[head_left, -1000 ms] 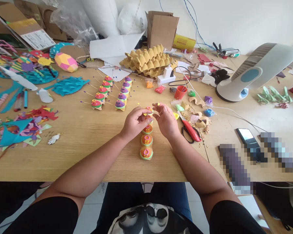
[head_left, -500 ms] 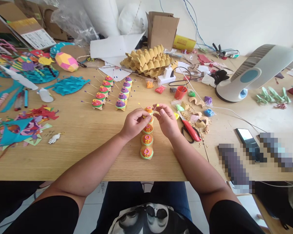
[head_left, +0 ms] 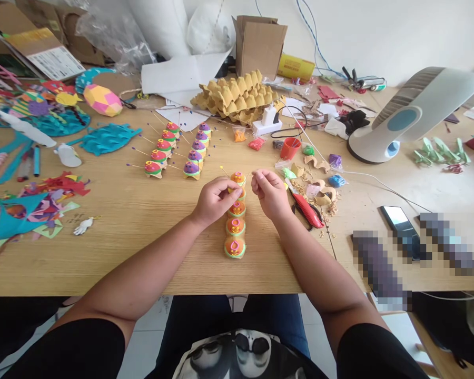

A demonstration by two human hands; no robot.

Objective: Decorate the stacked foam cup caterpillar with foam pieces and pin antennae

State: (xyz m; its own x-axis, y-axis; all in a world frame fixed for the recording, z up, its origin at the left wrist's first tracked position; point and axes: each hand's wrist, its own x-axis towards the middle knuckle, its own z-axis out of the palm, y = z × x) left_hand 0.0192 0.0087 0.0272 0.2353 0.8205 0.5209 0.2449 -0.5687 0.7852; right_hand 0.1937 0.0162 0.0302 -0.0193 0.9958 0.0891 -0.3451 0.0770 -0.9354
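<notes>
A strip of egg-carton cups [head_left: 235, 226] stands lengthwise before me, its domes coated in orange clay with green edging, pink rings and small yellow details. A thin stick with a yellow tip [head_left: 221, 168] pokes out at its far left. My left hand [head_left: 217, 199] is closed, thumb and forefinger pinched over the cups near the far end; what lies between them is too small to make out. To the right of the strip, my right hand [head_left: 269, 193] is raised with fingertips pinched together. Whatever it may hold is hidden.
Red [head_left: 158, 156] and purple [head_left: 195, 155] decorated carton strips with sticks stand beyond my left hand. Red-handled scissors [head_left: 308, 210] lie right of my right hand. Further back are egg trays [head_left: 237, 97], a red cup [head_left: 290, 149] and a white fan [head_left: 408, 116]. Paper scraps [head_left: 43, 205] lie left.
My right hand has drawn slightly away from my left and its fingers have curled in. The yellow-tipped stick between the hands no longer shows clearly. The view has shifted slightly.
</notes>
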